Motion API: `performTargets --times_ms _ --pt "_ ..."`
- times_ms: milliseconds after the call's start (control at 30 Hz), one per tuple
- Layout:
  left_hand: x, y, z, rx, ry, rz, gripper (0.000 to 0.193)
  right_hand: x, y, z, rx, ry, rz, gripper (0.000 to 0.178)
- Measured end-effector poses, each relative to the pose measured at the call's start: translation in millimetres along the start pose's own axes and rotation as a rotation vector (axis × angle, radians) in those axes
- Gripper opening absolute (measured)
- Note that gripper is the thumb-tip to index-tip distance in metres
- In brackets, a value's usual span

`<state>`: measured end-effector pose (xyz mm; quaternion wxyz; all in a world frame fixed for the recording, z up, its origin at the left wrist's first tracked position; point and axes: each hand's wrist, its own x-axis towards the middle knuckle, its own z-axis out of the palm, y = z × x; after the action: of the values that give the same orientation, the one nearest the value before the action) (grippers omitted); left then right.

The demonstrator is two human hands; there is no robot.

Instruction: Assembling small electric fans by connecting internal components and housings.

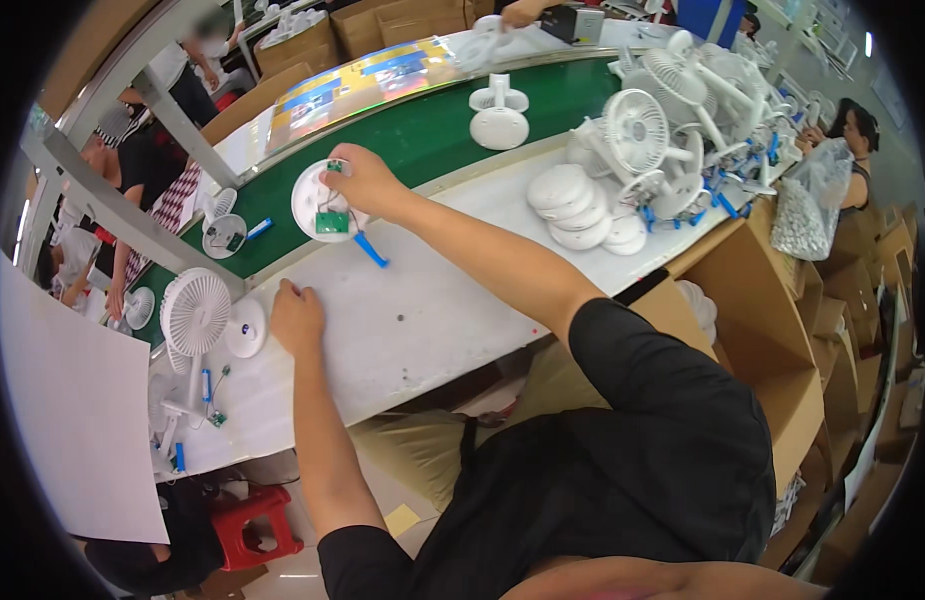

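My right hand (pixel 367 182) reaches across to the far side of the table and grips the edge of a round white fan base (pixel 304 205). Its open underside shows a green circuit board (pixel 331 223), thin wires and a dangling blue battery (pixel 370 250). My left hand (pixel 297 318) is over the white table with its fingers curled in; nothing shows between them. Just left of it stands a white desk fan (pixel 195 312) with a round base (pixel 247 328). Below that fan, a small loose circuit board (pixel 217 419) and a blue battery (pixel 205 386) lie on the table.
A green conveyor belt (pixel 422 150) runs beyond the white table (pixel 432 300), carrying a folded white fan (pixel 499 115). Stacked white bases (pixel 572 205) and a pile of fans (pixel 637 130) occupy the right. A metal post (pixel 147 195) rises at left. Other people work nearby.
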<state>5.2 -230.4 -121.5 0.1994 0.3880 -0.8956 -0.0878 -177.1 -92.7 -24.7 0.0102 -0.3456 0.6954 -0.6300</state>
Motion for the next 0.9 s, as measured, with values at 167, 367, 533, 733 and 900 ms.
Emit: performTargets --times_ms 167,367,533,733,900 --pt "-20 11 -26 -0.758 -0.081 -0.11 0.012 -72 -33 -82 -0.187 -0.003 -0.169 0.025" --pt "-63 68 -53 -1.24 -0.288 0.189 0.013 -133 -29 -149 -0.217 -0.045 -0.272 0.021" --pt "-37 88 -40 -0.975 -0.483 0.08 0.014 -119 -6 -180 -0.284 -0.018 -0.299 0.024" --pt "44 43 3 -0.379 -0.165 0.209 0.017 -64 -10 -195 -0.872 -0.157 0.069 0.028" --pt "66 12 19 0.08 0.018 0.006 0.021 -32 -43 -156 -0.878 -0.123 -0.019 0.039"
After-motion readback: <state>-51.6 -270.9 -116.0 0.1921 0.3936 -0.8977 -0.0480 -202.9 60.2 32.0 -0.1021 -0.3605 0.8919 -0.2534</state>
